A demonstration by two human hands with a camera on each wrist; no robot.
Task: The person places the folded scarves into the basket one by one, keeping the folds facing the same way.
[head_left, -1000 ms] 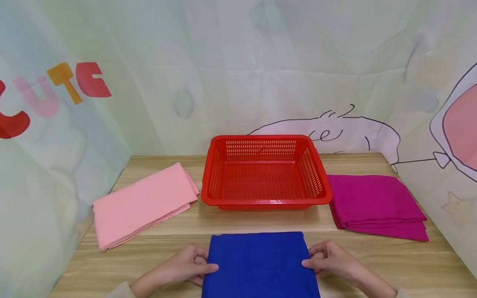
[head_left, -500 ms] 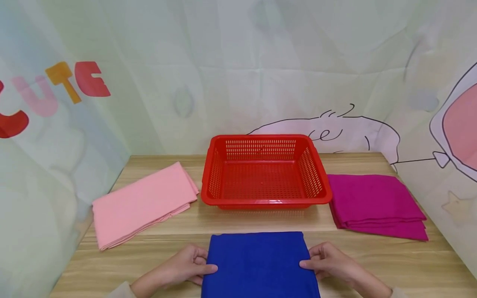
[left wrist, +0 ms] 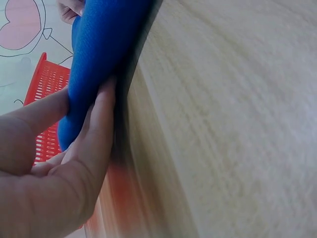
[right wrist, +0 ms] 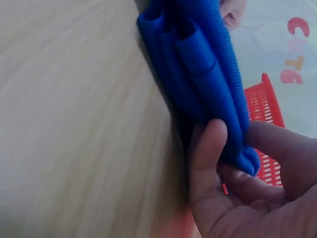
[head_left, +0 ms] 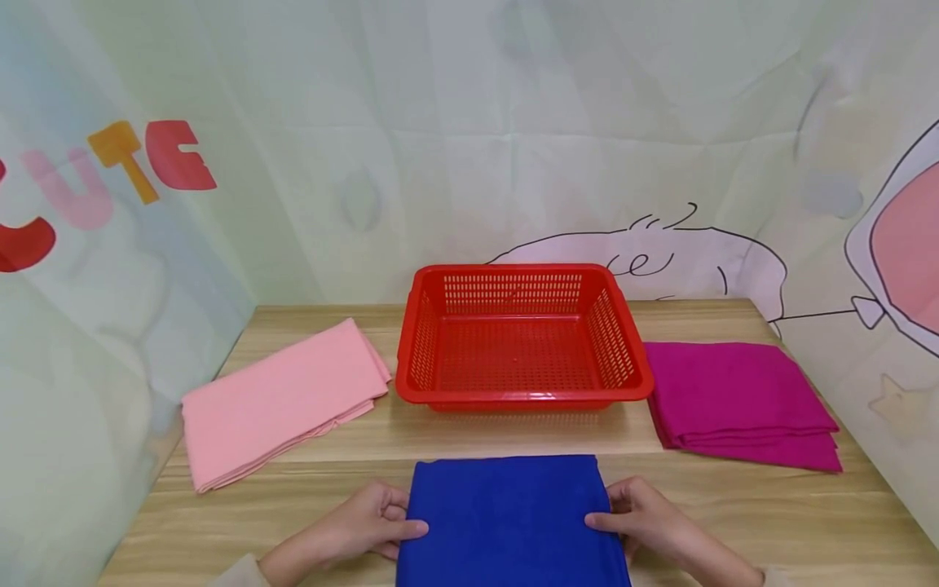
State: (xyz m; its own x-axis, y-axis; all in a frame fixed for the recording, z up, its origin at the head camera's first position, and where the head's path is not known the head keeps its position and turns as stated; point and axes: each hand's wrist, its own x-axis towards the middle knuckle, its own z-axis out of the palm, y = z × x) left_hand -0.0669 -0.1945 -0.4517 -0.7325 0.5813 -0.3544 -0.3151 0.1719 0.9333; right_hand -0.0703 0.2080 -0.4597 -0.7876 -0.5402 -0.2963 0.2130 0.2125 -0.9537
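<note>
A folded blue cloth (head_left: 509, 522) lies at the near middle of the table, its lower part cut off by the head view's bottom edge. My left hand (head_left: 374, 522) grips its left side, thumb on top and fingers beneath. On the opposite side my right hand (head_left: 641, 518) pinches the edge the same way. The right wrist view shows several stacked folds of the blue cloth (right wrist: 203, 64) between thumb and fingers. In the left wrist view the blue cloth (left wrist: 99, 49) has a smooth, rounded edge under the left thumb.
Behind the blue cloth stands a red plastic basket (head_left: 521, 398) with mesh walls and nothing in it. A folded pink cloth (head_left: 286, 403) lies to the left, a folded magenta cloth (head_left: 737, 391) to the right. A printed curtain (head_left: 469, 147) hangs around the wooden table (head_left: 330, 473).
My right thumb has slid slightly inward, to the left, over the blue cloth. The left hand, the basket and the other cloths have stayed in place.
</note>
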